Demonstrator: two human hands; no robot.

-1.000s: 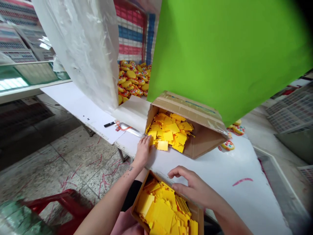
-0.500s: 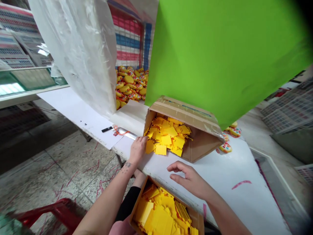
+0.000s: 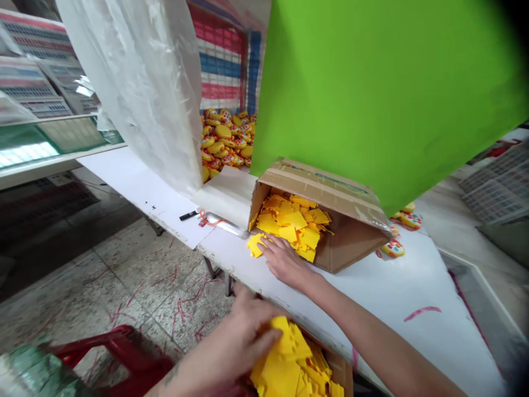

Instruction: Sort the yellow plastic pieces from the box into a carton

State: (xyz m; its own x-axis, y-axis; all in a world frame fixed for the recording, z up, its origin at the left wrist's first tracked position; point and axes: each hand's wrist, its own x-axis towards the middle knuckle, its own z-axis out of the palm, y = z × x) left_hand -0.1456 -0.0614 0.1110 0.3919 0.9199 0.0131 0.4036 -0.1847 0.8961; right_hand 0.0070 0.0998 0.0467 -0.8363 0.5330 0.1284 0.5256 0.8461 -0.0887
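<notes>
My left hand, blurred by motion, is over the lower cardboard box at the table's front edge. A flat yellow piece shows between its thumb and fingers, above the loose yellow pieces heaped in that box. My right hand lies palm down at the mouth of a cardboard box tipped on its side. Its fingers are stretched out, the tips touching a small yellow piece on the table. More thin yellow pieces spill toward the tipped box's opening.
A tall green panel stands behind the tipped box. Left of it are a large plastic-wrapped roll, a pile of yellow dotted items, a black marker and an orange cord. A red stool is at lower left.
My left hand has moved from the tipped box's left corner down to the lower box. My right hand has moved up and left onto the yellow pieces at the tipped box's mouth.
</notes>
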